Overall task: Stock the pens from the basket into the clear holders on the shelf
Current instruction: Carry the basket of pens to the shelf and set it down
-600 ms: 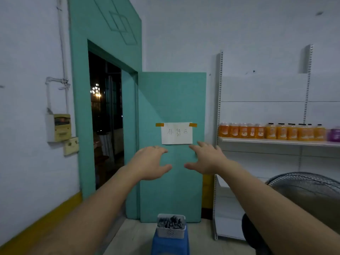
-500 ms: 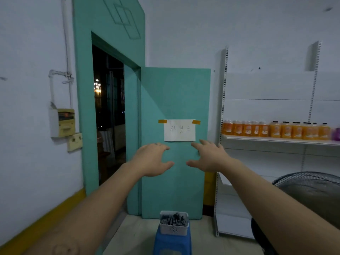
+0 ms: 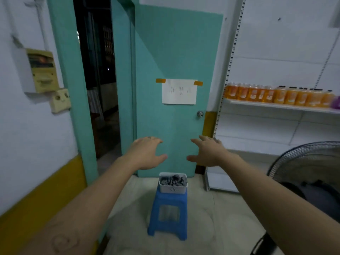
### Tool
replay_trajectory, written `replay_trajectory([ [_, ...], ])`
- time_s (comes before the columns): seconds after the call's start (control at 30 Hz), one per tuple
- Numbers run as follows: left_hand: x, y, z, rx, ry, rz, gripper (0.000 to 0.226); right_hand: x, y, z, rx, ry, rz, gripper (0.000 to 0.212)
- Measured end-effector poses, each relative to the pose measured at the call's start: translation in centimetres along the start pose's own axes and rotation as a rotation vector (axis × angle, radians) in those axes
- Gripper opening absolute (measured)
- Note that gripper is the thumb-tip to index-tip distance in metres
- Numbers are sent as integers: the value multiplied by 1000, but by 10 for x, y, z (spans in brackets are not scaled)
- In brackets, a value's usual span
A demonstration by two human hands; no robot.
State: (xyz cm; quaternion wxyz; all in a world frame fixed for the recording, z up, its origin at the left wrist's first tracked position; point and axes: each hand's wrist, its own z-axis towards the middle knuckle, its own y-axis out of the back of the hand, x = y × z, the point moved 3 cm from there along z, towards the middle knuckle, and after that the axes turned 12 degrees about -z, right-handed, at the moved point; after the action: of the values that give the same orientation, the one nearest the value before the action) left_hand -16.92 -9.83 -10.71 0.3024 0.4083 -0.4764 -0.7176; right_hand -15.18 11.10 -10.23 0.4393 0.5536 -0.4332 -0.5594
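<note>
**Left hand** (image 3: 147,153): fingers spread and lightly bowed, palm down, holding nothing. It is in the air at eleven o'clock of the basket, well apart from it.

**Right hand** (image 3: 207,151): the same spread, empty pose, at one o'clock of the basket and also well apart.

**Basket** (image 3: 173,189): white with a perforated wall, seated on a blue stool (image 3: 168,205) at the foot of the teal door (image 3: 174,52). The pens (image 3: 173,180) lie in it as a dark, loose heap (the view is too blurred for a count).

**Shelf** (image 3: 276,106): at three o'clock of the door, carrying a row of orange bottles (image 3: 276,93). No clear holders show anywhere in view.

**Fan** (image 3: 303,162): a dark floor-standing grille at three to four o'clock of the basket, near the shelf.

**Hazards, as judged:**
- The basket covers nearly all of the stool's small top. A one-sided grasp or a knock from a descending wrist could slide it off or rock the stool, and the pens would scatter on the floor.
- The heap seems to reach close to the rim, so a tilted lift would likely spill some pens.
- The fan stands on the likely route from stool to shelf, where an elbow or the basket could strike its grille.
- The holders are unseen, so their position must be found before any pen is placed.
</note>
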Motion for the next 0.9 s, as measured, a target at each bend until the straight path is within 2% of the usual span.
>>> replay_trajectory([
  [0.17, 28, -47, 31, 59, 36, -28, 67, -5, -60, 47, 93, -2, 44, 84],
  [0.37, 61, -116, 89, 151, 174, -45, 68, -26, -139, 126, 212, 20, 127, 83],
  [0.57, 64, -172, 154, 218, 232, -83, 60, -53, -190, 195, 285, 40, 226, 79],
  [0.7, 73, -200, 181, 256, 283, -120, 64, -55, -220, 230, 335, 49, 290, 78],
  [0.9, 89, -235, 223, 326, 272, -107, 58, -61, -260, 269, 401, 22, 310, 78],
])
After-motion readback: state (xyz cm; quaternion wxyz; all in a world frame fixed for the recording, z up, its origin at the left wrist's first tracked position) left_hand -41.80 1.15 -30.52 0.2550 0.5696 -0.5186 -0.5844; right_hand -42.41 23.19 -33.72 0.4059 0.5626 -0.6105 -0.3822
